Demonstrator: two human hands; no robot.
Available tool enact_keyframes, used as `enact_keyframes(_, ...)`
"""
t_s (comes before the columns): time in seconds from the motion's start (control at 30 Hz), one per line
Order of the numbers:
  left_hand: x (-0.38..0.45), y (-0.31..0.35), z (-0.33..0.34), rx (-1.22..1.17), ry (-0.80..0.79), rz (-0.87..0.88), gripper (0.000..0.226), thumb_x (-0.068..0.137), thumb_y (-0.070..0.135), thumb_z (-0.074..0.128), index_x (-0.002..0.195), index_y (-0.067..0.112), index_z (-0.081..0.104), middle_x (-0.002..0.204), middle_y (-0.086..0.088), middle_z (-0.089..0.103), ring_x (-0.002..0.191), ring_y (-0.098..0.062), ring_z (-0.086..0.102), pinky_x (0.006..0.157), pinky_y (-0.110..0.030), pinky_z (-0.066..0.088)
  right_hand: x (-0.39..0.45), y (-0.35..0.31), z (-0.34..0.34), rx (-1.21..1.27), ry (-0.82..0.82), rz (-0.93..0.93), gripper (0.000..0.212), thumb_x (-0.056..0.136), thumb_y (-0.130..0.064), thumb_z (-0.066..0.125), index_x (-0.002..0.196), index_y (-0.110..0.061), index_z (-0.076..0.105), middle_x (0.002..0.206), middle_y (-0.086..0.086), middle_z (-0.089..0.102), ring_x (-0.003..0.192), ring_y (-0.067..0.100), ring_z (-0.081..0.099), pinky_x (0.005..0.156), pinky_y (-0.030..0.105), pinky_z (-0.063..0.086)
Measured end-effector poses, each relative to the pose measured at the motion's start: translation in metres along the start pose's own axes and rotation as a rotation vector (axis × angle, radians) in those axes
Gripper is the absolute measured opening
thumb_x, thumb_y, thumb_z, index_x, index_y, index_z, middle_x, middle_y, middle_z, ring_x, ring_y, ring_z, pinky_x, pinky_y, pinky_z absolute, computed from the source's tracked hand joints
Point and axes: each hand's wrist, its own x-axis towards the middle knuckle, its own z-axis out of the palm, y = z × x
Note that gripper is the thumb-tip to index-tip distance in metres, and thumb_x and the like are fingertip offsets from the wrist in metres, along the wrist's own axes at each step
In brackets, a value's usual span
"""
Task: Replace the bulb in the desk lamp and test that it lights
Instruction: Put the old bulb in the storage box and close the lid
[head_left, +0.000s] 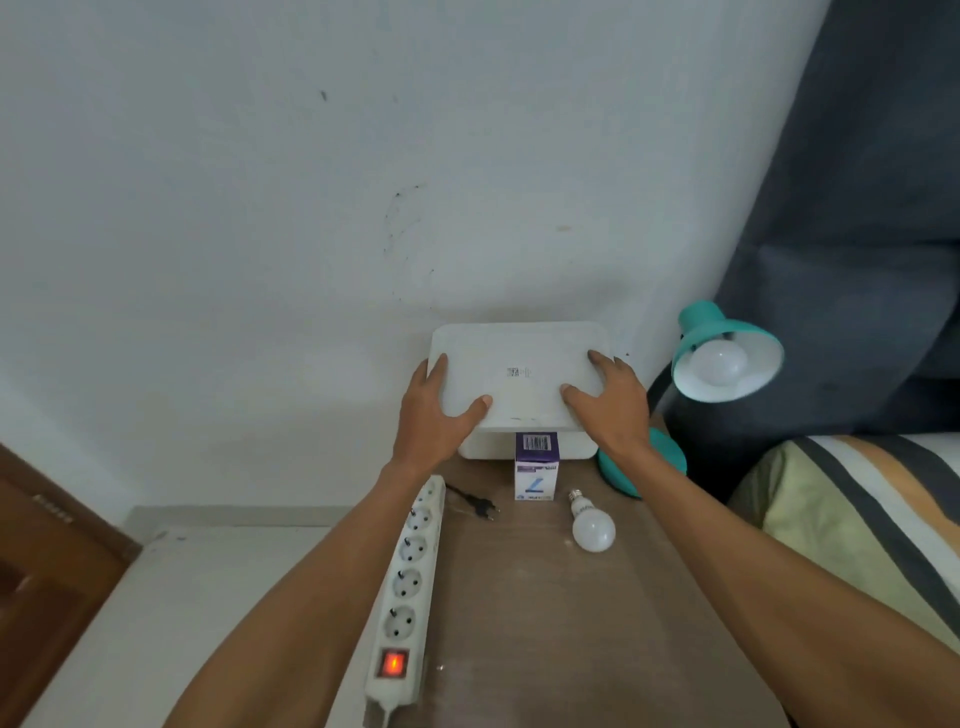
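A teal desk lamp (727, 358) stands at the back right of the brown table (545, 623), with a white bulb (719, 361) in its shade, unlit. A loose white bulb (592, 527) lies on the table beside a small purple and white bulb carton (536, 470). My left hand (434, 410) and my right hand (608, 400) grip the two sides of a white box lid (519, 371), held above the white box base (478, 449) against the wall. The lamp's black plug (480, 505) lies unplugged near the power strip (408, 582).
The white power strip runs along the table's left edge, its red switch (393, 663) glowing. A bed with a striped pillow (857, 530) and a dark curtain (857, 208) are on the right. A wooden door (47, 561) is at the lower left.
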Motion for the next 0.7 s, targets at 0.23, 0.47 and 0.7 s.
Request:
enact_keyframes(0.23, -0.099, -0.002, -0.006, 0.026, 0.018, -0.041, 0.093, 0.085, 0.05, 0.079, 0.157, 0.011, 0.035, 0.161, -0.007, 0.037, 0.146, -0.025, 0.039, 0.12, -0.041, 0.037, -0.094, 0.018, -0.015, -0.019, 0.009, 0.012, 0.067, 0.083, -0.038, 0.069, 0.145, -0.019, 0.048, 0.142, 0.012, 0.049, 0.128, 0.031, 0.048, 0.103, 0.045, 0.044)
enact_keyframes(0.47, -0.209, -0.016, 0.02, 0.105, -0.054, -0.17, 0.094, 0.088, 0.059, 0.071, 0.161, 0.023, 0.025, 0.17, -0.002, 0.022, 0.155, -0.026, 0.025, 0.123, -0.046, 0.028, -0.193, 0.069, -0.022, -0.066, -0.028, 0.108, 0.066, 0.087, -0.037, 0.069, 0.147, -0.023, 0.045, 0.147, 0.011, 0.045, 0.128, 0.03, 0.049, 0.101, 0.041, 0.045)
enact_keyframes(0.7, -0.275, -0.041, 0.038, 0.208, -0.201, -0.233, 0.095, 0.091, 0.065, 0.063, 0.163, 0.024, 0.017, 0.171, -0.002, 0.017, 0.156, -0.026, 0.021, 0.124, -0.044, 0.026, -0.261, 0.119, -0.01, -0.153, -0.122, 0.229, 0.068, 0.088, -0.049, 0.065, 0.149, -0.03, 0.04, 0.152, 0.009, 0.04, 0.134, 0.031, 0.044, 0.104, 0.048, 0.044)
